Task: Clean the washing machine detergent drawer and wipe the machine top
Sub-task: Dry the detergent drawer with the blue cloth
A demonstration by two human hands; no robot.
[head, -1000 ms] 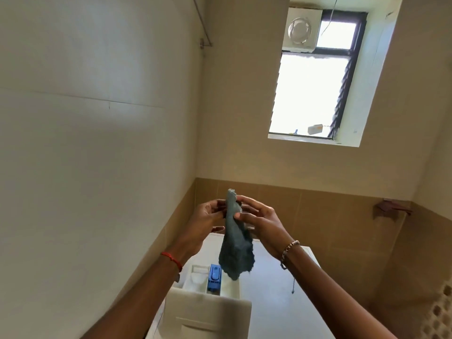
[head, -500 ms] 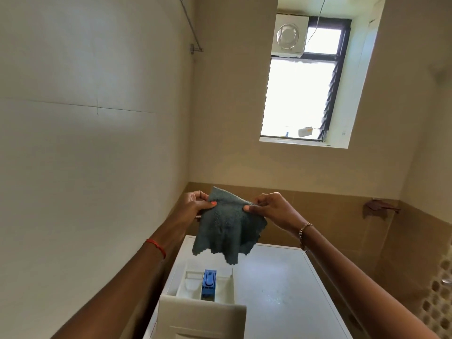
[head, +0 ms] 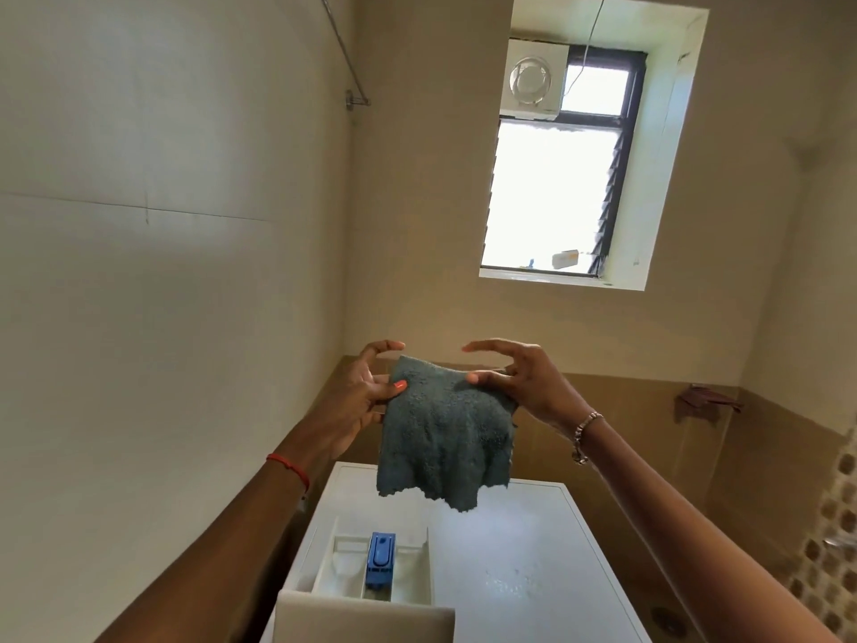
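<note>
Step in hand, as I judge it: spreading the cloth before wiping. It hangs open above the washing machine, lower edge loose and touching nothing. The drawer is pulled out at the machine's near left, just below the cloth, with a blue insert standing in its middle. The machine top runs off right and far, with faint droplets toward its near side.

To do it well:
- Fold the cloth into a pad, clean face out.
- Do the drawer first, working a corner round the blue insert.
- Refold before the top, so residue isn't dragged across it.

Left hand: thumb on the cloth's upper left corner, pinching it; forefinger lifted free above. Right hand: thumb pinches the upper right edge; forefinger stretched out above, off the cloth. Both forearms reach up and forward, wrists roughly level.
</note>
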